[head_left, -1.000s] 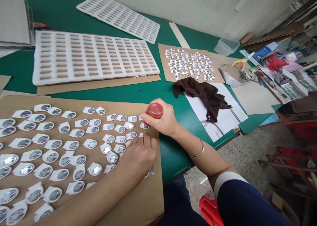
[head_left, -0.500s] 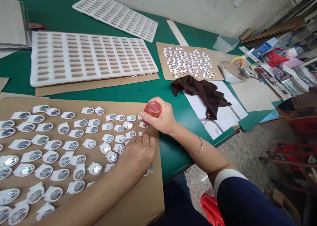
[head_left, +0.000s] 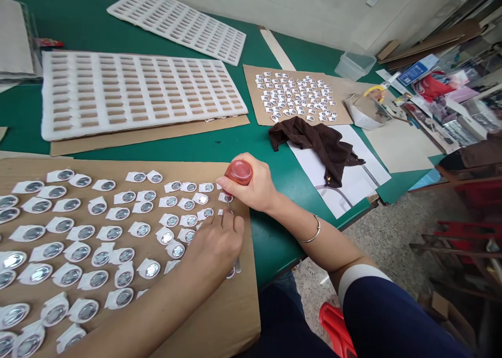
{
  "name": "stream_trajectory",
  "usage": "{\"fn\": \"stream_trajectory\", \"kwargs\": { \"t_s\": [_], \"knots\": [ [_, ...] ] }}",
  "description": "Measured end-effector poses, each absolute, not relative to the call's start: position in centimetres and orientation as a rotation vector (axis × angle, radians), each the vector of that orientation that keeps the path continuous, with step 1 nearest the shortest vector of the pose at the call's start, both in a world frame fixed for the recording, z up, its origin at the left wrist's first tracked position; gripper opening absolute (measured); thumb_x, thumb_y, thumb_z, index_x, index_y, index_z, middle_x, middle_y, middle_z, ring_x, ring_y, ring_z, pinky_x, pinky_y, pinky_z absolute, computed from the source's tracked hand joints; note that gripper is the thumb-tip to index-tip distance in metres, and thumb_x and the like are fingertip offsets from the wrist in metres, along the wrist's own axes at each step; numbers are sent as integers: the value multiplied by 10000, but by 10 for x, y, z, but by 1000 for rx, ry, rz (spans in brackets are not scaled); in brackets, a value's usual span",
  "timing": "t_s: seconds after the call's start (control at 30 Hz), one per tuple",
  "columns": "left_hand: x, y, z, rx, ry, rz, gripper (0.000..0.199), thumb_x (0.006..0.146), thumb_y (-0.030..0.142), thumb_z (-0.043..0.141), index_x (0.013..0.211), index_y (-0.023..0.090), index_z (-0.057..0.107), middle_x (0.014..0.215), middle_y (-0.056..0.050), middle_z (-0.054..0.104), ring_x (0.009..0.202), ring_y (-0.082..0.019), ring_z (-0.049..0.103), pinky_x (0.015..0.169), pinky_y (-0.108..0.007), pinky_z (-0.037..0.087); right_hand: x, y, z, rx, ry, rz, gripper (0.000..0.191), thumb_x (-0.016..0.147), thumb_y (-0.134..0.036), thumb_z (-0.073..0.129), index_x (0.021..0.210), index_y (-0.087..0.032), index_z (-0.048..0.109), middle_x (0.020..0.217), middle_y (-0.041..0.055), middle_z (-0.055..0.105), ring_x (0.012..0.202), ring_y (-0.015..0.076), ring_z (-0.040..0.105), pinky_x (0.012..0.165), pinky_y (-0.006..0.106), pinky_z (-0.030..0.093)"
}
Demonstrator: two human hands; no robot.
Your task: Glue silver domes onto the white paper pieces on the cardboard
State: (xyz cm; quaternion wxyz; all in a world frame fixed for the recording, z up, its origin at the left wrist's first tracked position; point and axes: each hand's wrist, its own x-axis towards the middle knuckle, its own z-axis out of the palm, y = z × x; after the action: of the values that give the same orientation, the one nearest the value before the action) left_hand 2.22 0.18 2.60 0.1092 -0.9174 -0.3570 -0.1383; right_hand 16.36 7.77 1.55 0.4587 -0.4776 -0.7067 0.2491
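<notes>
My right hand [head_left: 257, 185] is wrapped round a red, rounded-end tool [head_left: 239, 172], held upright with its thin metal tip pointing down at the cardboard's right edge. Just below it, my left hand [head_left: 219, 240] is closed, with fingertips bent and hidden from view. A slim metal tool [head_left: 238, 265] sticks out beneath the left hand; most of it is covered. Under the red tool sits a small white tab with a shiny round disc [head_left: 225, 197]. Many similar pieces, such as this disc tab [head_left: 149, 268], lie in rows on the brown cardboard [head_left: 204, 316].
Two white foam trays with slots, a nearer one [head_left: 145, 88] and a farther one [head_left: 176, 23], lie at the back. A second cardboard [head_left: 251, 93] carries more disc tabs. A dark brown cloth [head_left: 314, 143] rests on white paper [head_left: 345, 193]. A clear plastic box [head_left: 355, 65] stands behind.
The view has shifted slightly, so the table things sit a little farther left. Both hands keep almost the same pose and grip over the same spot.
</notes>
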Motion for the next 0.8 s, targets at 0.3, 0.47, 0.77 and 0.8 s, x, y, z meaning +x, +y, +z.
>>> {"fn": "stream_trajectory", "kwargs": {
  "t_s": [0.3, 0.47, 0.77, 0.8],
  "knots": [
    [22, 3, 25, -2674, -1045, -437, 303, 667, -112, 392, 661, 128, 576, 652, -117, 637, 538, -231, 604, 502, -326, 532, 165, 80, 12, -1157, -1738, 569, 339, 746, -488, 732, 836, -219, 546, 770, -13, 667, 669, 132, 615, 654, 271, 500],
    [22, 3, 27, -2703, -1078, -364, 315, 678, -113, 386, 666, 133, 581, 661, -105, 634, 537, -237, 604, 494, -335, 531, 167, 81, 12, -1170, -1734, 554, 340, 751, -497, 724, 835, -219, 548, 771, -11, 666, 671, 135, 615, 657, 274, 496],
    [21, 4, 33, -2867, -1207, -27, 362, 717, -110, 342, 764, 132, 608, 768, -117, 650, 642, -258, 637, 577, -364, 542, 170, 81, 13, -1190, -1756, 528, 375, 760, -551, 691, 836, -216, 541, 785, -5, 659, 691, 138, 612, 656, 275, 490],
    [20, 4, 33, -2876, -1224, -12, 373, 718, -112, 340, 793, 129, 614, 787, -117, 652, 654, -255, 638, 588, -364, 538, 170, 81, 13, -1197, -1760, 526, 378, 763, -557, 686, 834, -216, 538, 785, -4, 658, 691, 138, 611, 657, 275, 490]
  ]
}}
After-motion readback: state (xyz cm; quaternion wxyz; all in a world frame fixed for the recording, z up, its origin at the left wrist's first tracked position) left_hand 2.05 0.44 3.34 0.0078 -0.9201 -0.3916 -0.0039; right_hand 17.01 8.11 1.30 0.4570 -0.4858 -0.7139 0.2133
